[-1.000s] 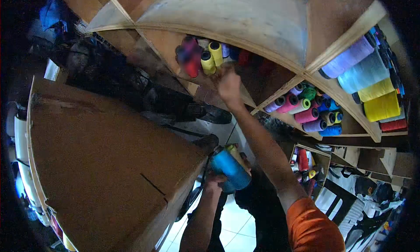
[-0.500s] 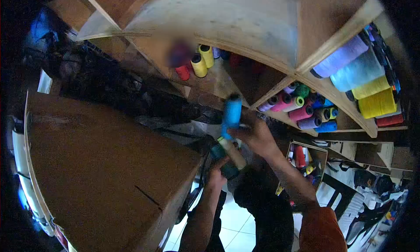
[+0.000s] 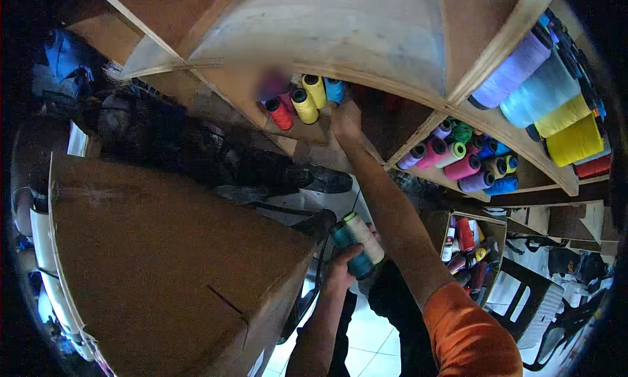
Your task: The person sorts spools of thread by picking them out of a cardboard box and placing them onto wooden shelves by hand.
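Red, a thread cone [image 3: 280,116] stands left of two yellow thread cones [image 3: 305,107] on the wooden shelf [image 3: 379,81]. Next along that shelf is an upright bright-blue thread cone [image 3: 334,91], the right hand [image 3: 347,120] at its lower end; whether its fingers are clenched or released, I cannot tell. Below the shelf, the left hand [image 3: 341,266] grasps a dark-teal thread cone [image 3: 343,236] and a cream thread cone [image 3: 364,237]. Setting the blue cone seems in hand; the next move calls for steadiness beside the yellow ones.

Dim overall; floor tiles [image 3: 369,338] bright; fisheye edges black.
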Motion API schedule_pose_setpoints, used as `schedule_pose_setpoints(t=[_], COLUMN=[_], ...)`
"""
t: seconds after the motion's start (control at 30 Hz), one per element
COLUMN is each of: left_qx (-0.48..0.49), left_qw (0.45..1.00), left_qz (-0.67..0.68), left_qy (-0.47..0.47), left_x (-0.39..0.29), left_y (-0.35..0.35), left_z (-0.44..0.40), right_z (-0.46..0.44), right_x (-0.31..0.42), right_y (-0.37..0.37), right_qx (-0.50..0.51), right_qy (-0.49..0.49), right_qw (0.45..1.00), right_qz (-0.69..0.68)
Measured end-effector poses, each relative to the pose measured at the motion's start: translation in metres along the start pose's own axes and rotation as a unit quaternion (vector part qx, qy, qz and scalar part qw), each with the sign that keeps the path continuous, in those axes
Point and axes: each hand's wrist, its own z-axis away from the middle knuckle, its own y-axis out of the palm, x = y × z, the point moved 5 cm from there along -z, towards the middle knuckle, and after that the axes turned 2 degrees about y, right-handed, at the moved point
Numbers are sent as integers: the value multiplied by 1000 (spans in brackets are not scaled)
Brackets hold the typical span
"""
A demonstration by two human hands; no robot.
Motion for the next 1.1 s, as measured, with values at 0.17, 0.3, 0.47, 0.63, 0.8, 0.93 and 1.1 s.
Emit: schedule_pose_setpoints(t=[0.17, 0.3, 0.47, 0.63, 0.8, 0.93, 1.1], left_qx=[31, 15, 45, 54, -71, -86, -39], left_qw=[999, 999, 998, 995, 991, 989, 981], left_qz=[11, 23, 37, 54, -96, -104, -187], left_qy=[-10, 20, 18, 59, 67, 62, 24], left_x=[1, -6, 3, -22, -15, -6, -53], left_y=[-2, -11, -26, 19, -1, 58, 196], left_z=[-2, -2, -7, -4, 21, 82, 179], right_z=[6, 91, 195, 193, 182, 186, 179], right_x=[-18, -5, -56, -74, -31, 14, 165], right_y=[-5, -77, -118, -140, -199, -261, -373], right_qx=[2, 321, 564, 449, 324, 248, 217], right_qy=[-102, -79, -18, 129, 162, 243, 199], right_qw=[990, 942, 824, 871, 891, 872, 876], right_qz=[100, 50, 62, -151, -272, -346, -382])
